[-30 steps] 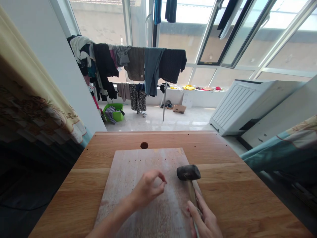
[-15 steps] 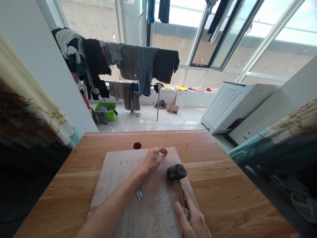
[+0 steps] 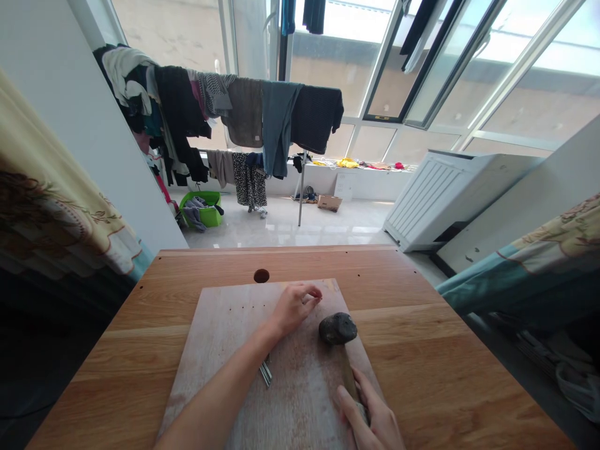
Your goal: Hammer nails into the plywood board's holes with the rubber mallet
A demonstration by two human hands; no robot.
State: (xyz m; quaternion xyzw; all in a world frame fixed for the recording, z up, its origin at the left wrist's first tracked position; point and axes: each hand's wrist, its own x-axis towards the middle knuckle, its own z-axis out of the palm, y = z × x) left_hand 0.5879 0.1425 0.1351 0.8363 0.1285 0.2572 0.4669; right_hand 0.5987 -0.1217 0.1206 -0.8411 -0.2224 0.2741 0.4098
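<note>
A worn pale board (image 3: 220, 337) lies on a wooden table (image 3: 422, 350). My left hand (image 3: 295, 306) rests near the board's far edge with thumb and finger pinched together; what it pinches is too small to make out. My right hand (image 3: 370, 422) grips the wooden handle of a hammer (image 3: 338, 329), whose dark head lies on the board just right of the left hand. A few metal nails (image 3: 265, 373) lie on the board beside my left forearm. A row of small holes runs along the board's far edge.
A round hole (image 3: 261, 275) is in the table beyond the board. Past the table stands a clothes rack (image 3: 276, 119) hung with garments, a green basket (image 3: 206, 212) and a white slatted panel (image 3: 440, 194). Curtains hang at both sides.
My left hand moved from the board's middle to its far edge, uncovering the nails. The hammer head shifted slightly left. The view swung a little.
</note>
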